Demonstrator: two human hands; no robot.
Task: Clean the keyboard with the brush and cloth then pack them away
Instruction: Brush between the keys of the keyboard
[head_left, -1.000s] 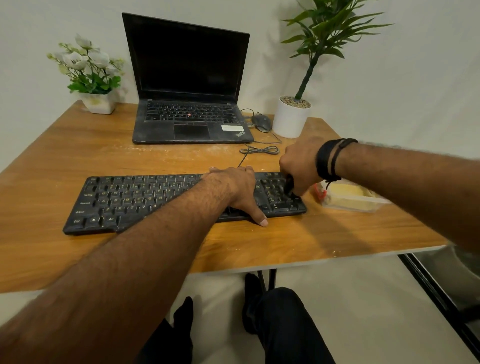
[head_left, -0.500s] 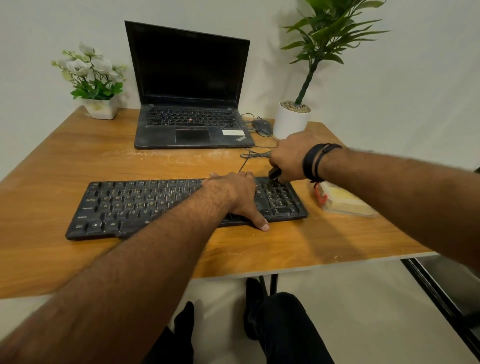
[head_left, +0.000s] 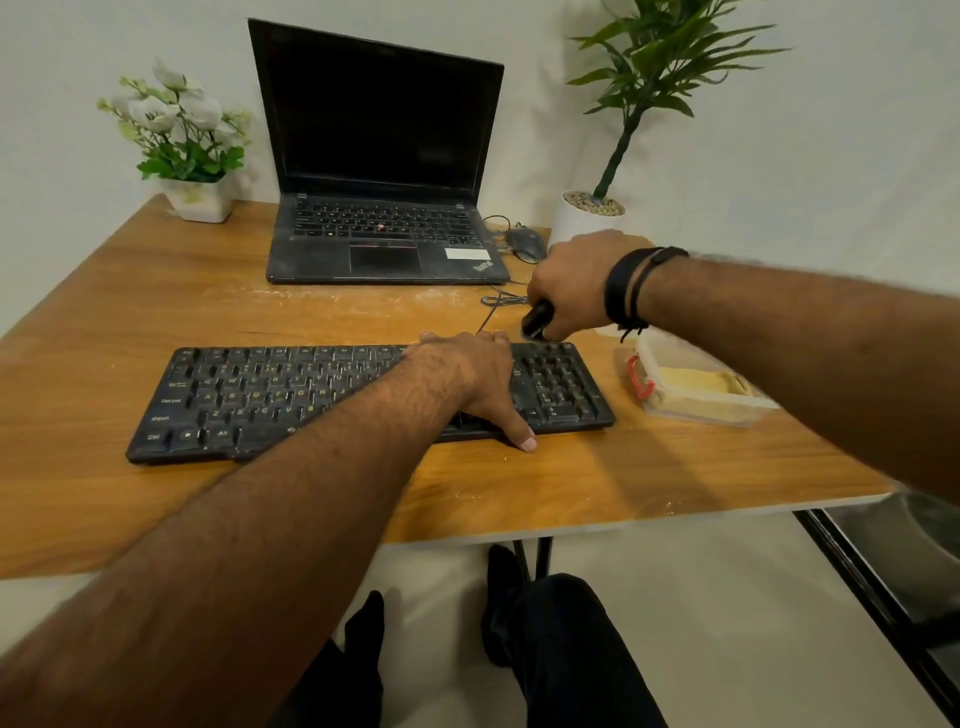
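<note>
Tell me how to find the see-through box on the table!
Start at the wooden table and find the black keyboard lying near its front edge. Look just past the keyboard's right end, under the person's right arm: there sits the clear plastic box. It is the only see-through thing there, with something yellow inside and a red clip on its side.

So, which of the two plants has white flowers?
The small plant at the table's far left corner, left of the laptop. The tall plant on the right has only green leaves.
</note>
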